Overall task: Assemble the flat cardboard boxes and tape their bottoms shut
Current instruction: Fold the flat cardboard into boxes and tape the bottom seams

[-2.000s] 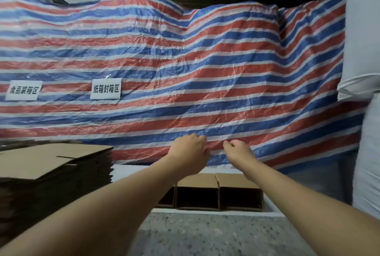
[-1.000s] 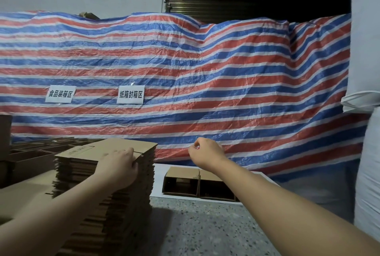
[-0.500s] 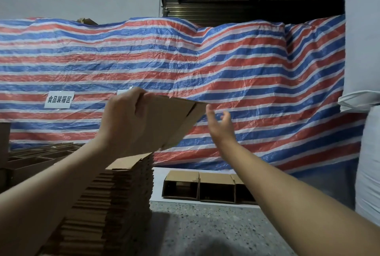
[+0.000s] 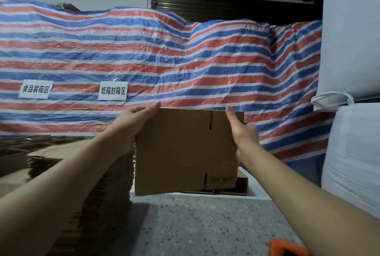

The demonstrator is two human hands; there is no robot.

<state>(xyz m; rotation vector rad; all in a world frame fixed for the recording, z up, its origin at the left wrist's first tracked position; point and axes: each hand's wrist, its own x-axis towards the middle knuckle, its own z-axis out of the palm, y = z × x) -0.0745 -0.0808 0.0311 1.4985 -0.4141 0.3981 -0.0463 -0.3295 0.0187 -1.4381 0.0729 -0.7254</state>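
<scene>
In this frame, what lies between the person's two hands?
In the head view, the flat cardboard box spans the gap, held upright: left hand on its left edge, right hand on its right.

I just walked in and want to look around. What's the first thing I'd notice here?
Probably the huge red, white and blue striped tarp hung across the whole back. Right in front of it, in the middle, two hands hold up a flat cardboard box: the left hand on its left edge, the right hand on its right.
</scene>
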